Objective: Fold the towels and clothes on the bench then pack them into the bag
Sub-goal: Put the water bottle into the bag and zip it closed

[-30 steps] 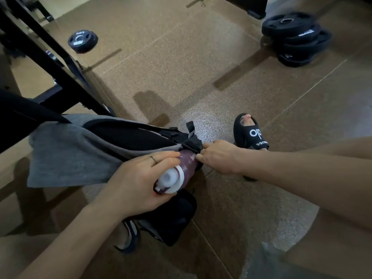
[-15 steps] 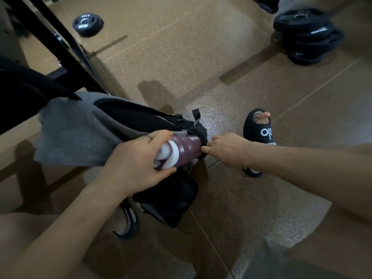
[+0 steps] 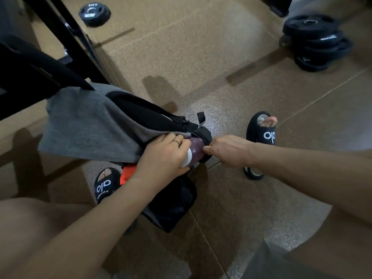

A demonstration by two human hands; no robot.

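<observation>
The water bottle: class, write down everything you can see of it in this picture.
The water bottle is dark maroon with a white cap end. It lies roughly level, its far end pushed into the black side pocket of the bag. The left hand wraps round the cap end; the right hand pinches the pocket edge beside it. A grey cloth lies just beside it.

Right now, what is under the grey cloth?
The grey cloth drapes over the black bag, which shows at its right edge. An orange item peeks out below. Anything further beneath is covered.
</observation>
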